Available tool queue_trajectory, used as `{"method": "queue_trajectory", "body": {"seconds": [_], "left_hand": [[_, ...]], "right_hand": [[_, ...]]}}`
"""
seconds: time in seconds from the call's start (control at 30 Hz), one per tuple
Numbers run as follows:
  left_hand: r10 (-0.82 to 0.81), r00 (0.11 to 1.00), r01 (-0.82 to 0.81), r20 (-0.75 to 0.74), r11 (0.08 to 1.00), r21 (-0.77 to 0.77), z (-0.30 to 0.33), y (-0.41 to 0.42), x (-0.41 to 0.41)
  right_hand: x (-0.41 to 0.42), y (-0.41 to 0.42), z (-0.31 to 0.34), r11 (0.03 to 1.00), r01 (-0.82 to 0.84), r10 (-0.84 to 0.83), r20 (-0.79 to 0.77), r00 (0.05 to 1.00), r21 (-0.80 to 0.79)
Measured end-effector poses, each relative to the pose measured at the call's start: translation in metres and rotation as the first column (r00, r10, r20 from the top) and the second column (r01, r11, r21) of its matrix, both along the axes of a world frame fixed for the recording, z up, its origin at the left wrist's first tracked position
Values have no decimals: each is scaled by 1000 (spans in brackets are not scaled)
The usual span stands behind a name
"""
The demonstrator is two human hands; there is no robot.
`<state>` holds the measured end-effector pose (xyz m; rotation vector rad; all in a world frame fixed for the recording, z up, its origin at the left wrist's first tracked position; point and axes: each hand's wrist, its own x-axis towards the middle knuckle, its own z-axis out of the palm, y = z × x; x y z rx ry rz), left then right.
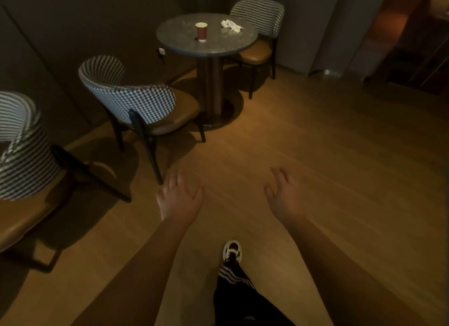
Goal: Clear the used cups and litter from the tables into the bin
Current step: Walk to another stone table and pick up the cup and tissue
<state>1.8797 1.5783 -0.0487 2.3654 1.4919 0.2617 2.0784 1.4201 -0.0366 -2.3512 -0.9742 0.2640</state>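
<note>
Red cup (201, 31) and crumpled napkin (231, 25) on round table (184, 42) between chairs (136, 99), both hands (179, 197) empty, fingers loose.

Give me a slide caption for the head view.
Both hands, left and right, open and empty, facing a round table with cup and napkin.

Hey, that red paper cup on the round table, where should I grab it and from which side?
Grip the cup around its middle wall, coming from the near side. It stands upright and apart from the crumpled napkin, so its sides look free. Both the left hand and right hand are empty; either would probably do.
</note>
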Motion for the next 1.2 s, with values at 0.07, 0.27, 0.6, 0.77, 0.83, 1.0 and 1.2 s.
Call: {"method": "queue_trajectory", "body": {"seconds": [0.07,0.27,0.6,0.77,0.83,1.0,1.2], "left_hand": [[27,1000,-27,10,1000,2,9,56,52],[10,999,-12,47,999,35,40,201,183],[43,994,-49,102,997,63,16,439,374],[72,985,-80,159,996,46,11,601,492],[85,979,-94,186,995,39,21,661,538],[134,961,-140,242,990,8,39,774,626],[315,856,-270,410,949,-164,22,854,697]], "right_hand": [[52,59,3,1000,-23,23,2,1000,-9],[184,212,21,998,-45,46,24,999,-37],[385,453,8,1000,-20,19,19,1000,18],[496,609,4,998,-65,66,57,996,-23],[540,669,12,992,-113,116,51,992,-58],[629,776,30,983,-162,166,32,986,-86],[712,862,21,953,-271,270,-31,962,-137]]}}
